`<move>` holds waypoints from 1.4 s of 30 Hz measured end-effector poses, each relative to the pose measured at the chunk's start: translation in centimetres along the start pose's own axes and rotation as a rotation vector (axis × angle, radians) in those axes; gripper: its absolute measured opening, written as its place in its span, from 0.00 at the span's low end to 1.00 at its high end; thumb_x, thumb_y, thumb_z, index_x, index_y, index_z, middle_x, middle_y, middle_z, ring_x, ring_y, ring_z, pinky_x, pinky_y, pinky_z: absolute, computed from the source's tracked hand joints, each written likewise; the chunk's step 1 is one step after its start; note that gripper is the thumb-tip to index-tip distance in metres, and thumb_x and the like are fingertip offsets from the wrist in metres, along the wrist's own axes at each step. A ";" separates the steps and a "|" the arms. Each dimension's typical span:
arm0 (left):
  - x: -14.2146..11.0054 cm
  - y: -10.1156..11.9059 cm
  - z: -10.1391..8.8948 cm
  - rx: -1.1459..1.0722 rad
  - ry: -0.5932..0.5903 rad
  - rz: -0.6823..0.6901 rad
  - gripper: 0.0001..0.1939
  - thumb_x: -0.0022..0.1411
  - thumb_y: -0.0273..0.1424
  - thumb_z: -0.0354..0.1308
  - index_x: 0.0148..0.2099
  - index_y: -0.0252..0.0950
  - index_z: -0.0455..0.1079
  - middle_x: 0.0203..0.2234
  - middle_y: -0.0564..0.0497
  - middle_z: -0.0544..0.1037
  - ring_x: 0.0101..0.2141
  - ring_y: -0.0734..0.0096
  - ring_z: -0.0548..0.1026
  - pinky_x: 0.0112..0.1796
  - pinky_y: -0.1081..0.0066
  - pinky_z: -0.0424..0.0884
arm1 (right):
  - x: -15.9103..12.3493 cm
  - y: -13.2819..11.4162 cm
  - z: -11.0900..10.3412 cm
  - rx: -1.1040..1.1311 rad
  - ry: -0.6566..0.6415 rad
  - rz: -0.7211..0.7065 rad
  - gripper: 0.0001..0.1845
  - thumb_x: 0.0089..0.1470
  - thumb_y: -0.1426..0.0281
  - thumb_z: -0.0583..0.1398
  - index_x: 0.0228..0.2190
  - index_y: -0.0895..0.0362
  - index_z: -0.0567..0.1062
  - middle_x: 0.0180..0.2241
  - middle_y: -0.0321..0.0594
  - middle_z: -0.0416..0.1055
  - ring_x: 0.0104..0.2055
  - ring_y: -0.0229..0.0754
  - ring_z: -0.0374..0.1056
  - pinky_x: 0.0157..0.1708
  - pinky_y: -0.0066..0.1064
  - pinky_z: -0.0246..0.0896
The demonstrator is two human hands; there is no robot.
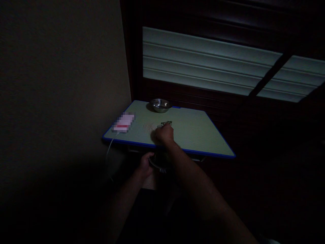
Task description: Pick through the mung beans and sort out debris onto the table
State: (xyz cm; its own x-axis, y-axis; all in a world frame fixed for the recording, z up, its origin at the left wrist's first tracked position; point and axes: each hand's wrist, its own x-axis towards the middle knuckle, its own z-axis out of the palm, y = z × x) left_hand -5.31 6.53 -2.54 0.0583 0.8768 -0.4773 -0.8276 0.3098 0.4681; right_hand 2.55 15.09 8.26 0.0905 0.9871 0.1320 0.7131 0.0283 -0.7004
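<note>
Below the near edge of the table (203,135), my left hand (146,162) grips the rim of a dark round bowl (159,166), thumb over the edge. What the bowl contains is too dark to tell. My right hand (165,134) is closed low over the tabletop, near its front edge. A small pale thing (159,126) shows beside its fingers; I cannot make out what it is. Just beyond the knuckles lies a little heap of dark bits (167,122). Fine reddish specks (149,127) are scattered to the left of this hand.
A shiny metal bowl (160,105) stands at the back of the table. On the left lies a blurred-out pink device (124,122) with a white cable (109,148) hanging over the edge. A wall (76,67) rises at left, a dark panelled door (203,61) behind. The room is dim.
</note>
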 end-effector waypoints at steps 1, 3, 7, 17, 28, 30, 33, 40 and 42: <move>0.0 0.0 0.0 0.008 0.010 0.010 0.05 0.47 0.24 0.57 0.28 0.33 0.74 0.20 0.47 0.79 0.28 0.59 0.79 0.39 0.59 0.75 | 0.0 -0.2 0.1 -0.009 0.014 0.031 0.16 0.48 0.70 0.60 0.41 0.63 0.73 0.41 0.58 0.76 0.43 0.52 0.74 0.38 0.34 0.66; 0.1 0.0 0.0 0.025 0.019 0.019 0.05 0.47 0.24 0.57 0.27 0.33 0.74 0.20 0.47 0.79 0.29 0.58 0.80 0.39 0.58 0.75 | 0.1 -0.7 0.4 -0.021 0.030 0.070 0.17 0.48 0.70 0.61 0.41 0.64 0.73 0.42 0.58 0.76 0.43 0.52 0.74 0.39 0.33 0.66; -0.1 0.1 0.0 0.029 0.012 -0.021 0.06 0.47 0.25 0.57 0.28 0.33 0.75 0.22 0.46 0.80 0.31 0.56 0.80 0.40 0.56 0.76 | 0.4 -1.3 0.8 -0.037 0.036 0.060 0.17 0.48 0.70 0.61 0.40 0.65 0.74 0.42 0.60 0.76 0.43 0.52 0.74 0.37 0.33 0.66; -0.4 0.2 0.3 0.009 -0.002 -0.030 0.05 0.47 0.24 0.57 0.27 0.34 0.74 0.21 0.47 0.79 0.32 0.55 0.81 0.40 0.56 0.76 | 0.7 -0.4 0.2 -0.016 0.059 0.035 0.12 0.46 0.70 0.60 0.33 0.62 0.77 0.35 0.57 0.78 0.37 0.51 0.75 0.33 0.33 0.65; 0.1 0.0 -0.1 0.034 -0.030 0.009 0.06 0.48 0.24 0.56 0.28 0.32 0.75 0.21 0.46 0.80 0.26 0.62 0.78 0.38 0.60 0.76 | 0.8 1.0 -1.2 0.120 0.079 0.082 0.06 0.44 0.69 0.60 0.27 0.57 0.74 0.29 0.47 0.77 0.31 0.43 0.72 0.31 0.30 0.63; 0.3 0.0 -0.2 0.027 -0.037 0.005 0.07 0.48 0.24 0.56 0.29 0.32 0.75 0.22 0.47 0.80 0.27 0.61 0.79 0.38 0.60 0.76 | 1.3 1.8 -1.2 0.159 0.090 0.079 0.06 0.43 0.69 0.60 0.27 0.56 0.73 0.27 0.44 0.76 0.29 0.41 0.70 0.30 0.29 0.62; 0.4 -0.1 -0.3 0.011 -0.038 -0.009 0.09 0.47 0.24 0.56 0.32 0.33 0.76 0.23 0.46 0.81 0.30 0.57 0.80 0.41 0.56 0.75 | 2.5 3.5 -1.9 0.294 0.080 0.059 0.09 0.42 0.66 0.59 0.29 0.56 0.73 0.26 0.38 0.74 0.26 0.38 0.67 0.27 0.27 0.60; 0.4 -0.1 -0.2 0.021 -0.042 -0.019 0.13 0.47 0.25 0.55 0.36 0.31 0.76 0.26 0.44 0.82 0.35 0.53 0.81 0.43 0.53 0.75 | 5.3 7.3 -6.0 0.588 0.039 0.065 0.12 0.41 0.61 0.60 0.25 0.55 0.66 0.21 0.33 0.68 0.22 0.35 0.64 0.22 0.25 0.57; 0.3 -0.1 0.0 0.035 -0.037 -0.019 0.12 0.48 0.25 0.55 0.34 0.32 0.76 0.26 0.44 0.82 0.34 0.54 0.81 0.43 0.53 0.75 | 5.6 7.9 -6.7 0.631 -0.018 0.070 0.13 0.43 0.60 0.60 0.27 0.54 0.62 0.22 0.33 0.69 0.22 0.36 0.66 0.21 0.26 0.58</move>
State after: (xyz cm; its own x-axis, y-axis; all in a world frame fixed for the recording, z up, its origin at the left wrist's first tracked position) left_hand -5.23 6.76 -2.77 0.0952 0.8836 -0.4584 -0.8060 0.3386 0.4854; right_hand 13.32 19.82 8.15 0.1062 0.9924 0.0627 0.1583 0.0454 -0.9864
